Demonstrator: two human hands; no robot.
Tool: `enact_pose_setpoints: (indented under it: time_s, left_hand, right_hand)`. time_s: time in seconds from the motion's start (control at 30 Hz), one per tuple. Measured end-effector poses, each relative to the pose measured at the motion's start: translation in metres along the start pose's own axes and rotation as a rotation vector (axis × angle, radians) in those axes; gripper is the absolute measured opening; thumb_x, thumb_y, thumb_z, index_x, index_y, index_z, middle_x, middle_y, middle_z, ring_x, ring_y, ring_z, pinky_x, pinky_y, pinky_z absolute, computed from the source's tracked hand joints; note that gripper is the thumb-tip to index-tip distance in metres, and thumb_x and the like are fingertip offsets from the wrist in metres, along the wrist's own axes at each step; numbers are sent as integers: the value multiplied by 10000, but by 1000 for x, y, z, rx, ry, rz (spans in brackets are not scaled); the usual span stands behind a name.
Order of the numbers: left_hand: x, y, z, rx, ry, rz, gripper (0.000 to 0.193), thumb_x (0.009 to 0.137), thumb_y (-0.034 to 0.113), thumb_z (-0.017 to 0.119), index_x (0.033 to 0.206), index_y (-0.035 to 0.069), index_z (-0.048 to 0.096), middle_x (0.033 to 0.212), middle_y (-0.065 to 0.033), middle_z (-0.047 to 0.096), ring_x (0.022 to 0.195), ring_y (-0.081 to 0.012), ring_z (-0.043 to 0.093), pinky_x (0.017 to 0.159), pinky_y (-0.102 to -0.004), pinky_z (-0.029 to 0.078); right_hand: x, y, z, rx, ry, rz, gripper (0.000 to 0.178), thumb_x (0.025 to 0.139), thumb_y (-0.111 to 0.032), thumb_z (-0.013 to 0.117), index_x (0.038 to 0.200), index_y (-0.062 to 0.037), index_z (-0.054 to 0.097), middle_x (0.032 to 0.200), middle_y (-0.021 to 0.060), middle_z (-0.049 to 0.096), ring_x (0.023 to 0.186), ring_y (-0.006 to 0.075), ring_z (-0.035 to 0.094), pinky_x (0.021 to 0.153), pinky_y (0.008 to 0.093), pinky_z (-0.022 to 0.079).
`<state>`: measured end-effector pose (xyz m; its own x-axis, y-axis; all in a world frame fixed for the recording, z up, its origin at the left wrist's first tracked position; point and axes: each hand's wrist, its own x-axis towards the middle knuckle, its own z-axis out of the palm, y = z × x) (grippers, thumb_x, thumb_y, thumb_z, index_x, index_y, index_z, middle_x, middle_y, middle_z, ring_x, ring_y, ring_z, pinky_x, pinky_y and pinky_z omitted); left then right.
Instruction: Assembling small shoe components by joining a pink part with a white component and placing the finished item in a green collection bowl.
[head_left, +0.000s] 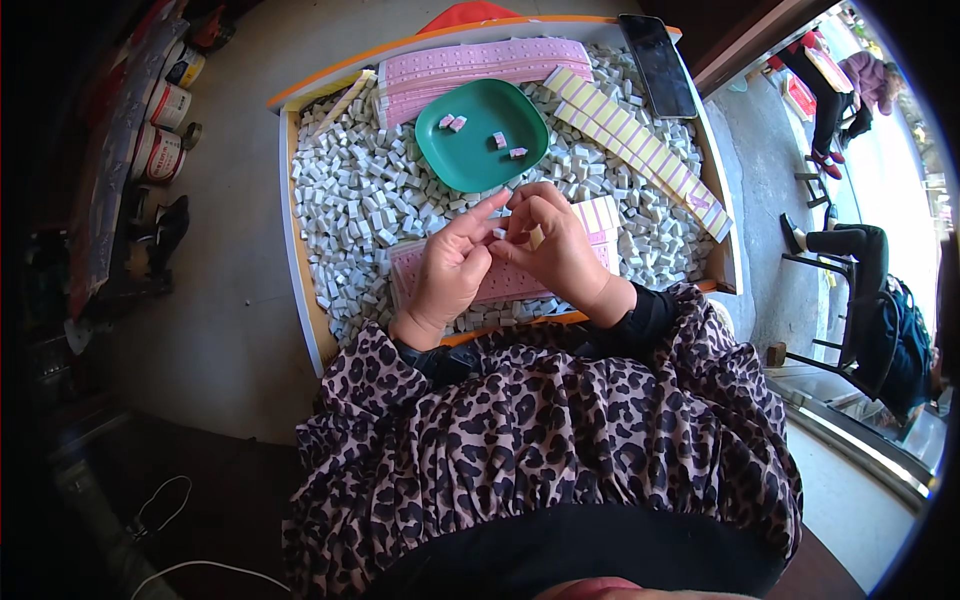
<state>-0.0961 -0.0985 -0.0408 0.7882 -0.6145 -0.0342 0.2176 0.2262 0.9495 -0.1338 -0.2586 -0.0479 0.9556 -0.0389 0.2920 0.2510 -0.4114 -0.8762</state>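
Right hand (556,245) pinches small white block (498,233); left hand (450,268), at nine o'clock, grip indeterminable; green plate (475,165) at twelve.

The plate (475,160) is green, the small blocks (345,215) white, the sheets (480,68) pink (the strips (650,155) yellow, purple-striped).

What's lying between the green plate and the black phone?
The head view shows yellow-and-purple strips and small white blocks between the green plate and the black phone.

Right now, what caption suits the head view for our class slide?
Left hand and right hand close together over white blocks, near a green plate.
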Motion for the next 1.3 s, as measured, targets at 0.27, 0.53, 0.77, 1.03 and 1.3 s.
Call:
enact_pose_setpoints:
  time_s: [0.27,0.53,0.77,1.03,1.3]
  left_hand:
    - [0,-21,-14,-28,85,77,333,885,-32,557,1216,-31,519,1121,-106,617,958,-108,599,840,-216,478]
    - [3,-26,-13,182,152,83,301,902,-9,556,1201,-25,522,1062,-104,642,892,-130,632,801,-236,517]
    - [19,3,-11,-47,118,57,315,933,26,509,1244,-25,492,1113,-145,627,907,-161,637,829,-268,523]
    - [66,27,-43,517,359,499,281,901,103,595,1158,-3,555,1073,-111,640,921,-164,614,831,-297,500]
    - [13,19,-65,1357,350,145,102,758,88,711,819,27,658,859,-76,601,820,-215,576,730,-318,460]
  right_hand:
    - [-2,2,0,12,-17,-66,249,692,9,714,866,-24,539,1011,128,533,937,266,565,782,319,483]
    - [-5,8,-1,-73,28,-99,342,713,8,687,1003,-12,507,995,124,535,916,266,571,776,312,487]
    - [-8,20,-10,-117,71,44,330,737,20,635,1036,-19,503,982,121,549,881,254,587,765,314,496]
    - [-8,19,-11,-80,32,72,330,729,26,628,1030,-24,503,986,127,552,863,257,586,760,329,498]
    - [-8,21,-11,-152,14,-14,328,727,15,651,1020,-27,510,993,132,545,872,297,579,768,339,498]
